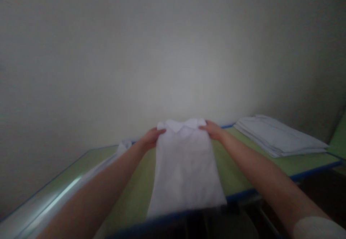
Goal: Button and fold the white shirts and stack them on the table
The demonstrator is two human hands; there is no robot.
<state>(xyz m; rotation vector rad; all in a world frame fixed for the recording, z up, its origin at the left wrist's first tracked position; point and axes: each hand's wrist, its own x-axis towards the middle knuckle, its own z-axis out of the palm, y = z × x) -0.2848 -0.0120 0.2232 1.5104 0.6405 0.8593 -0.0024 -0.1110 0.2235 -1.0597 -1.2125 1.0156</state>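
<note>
Laid lengthwise on a green table, collar at the far end and hem reaching the blue near edge: a white collared shirt, folded in to a long narrow strip.

Gripped at one shoulder by the left hand, fingers curled in on the cloth. Gripped at the other by the right hand, thumb over the fabric, just beside the collar. Too blurred to tell how deep either pinch goes.

To the right, well apart on the same table: a neat stack of folded white garments. To the left, beside the left forearm: a loose white cloth, trailing along the table's side. Behind, only a plain pale wall.

Judged from the layout, a matter of squaring up the shoulder end. Best done by holding both corners level, drawing evenly outward to take up slack, and checking one shoulder line against the other so that the strip runs straight down to the hem. Worth smoothing creases flat against the table rather than in the air. Worth watching, too, for a skewed collar, or for the hem sliding off over the near edge.
</note>
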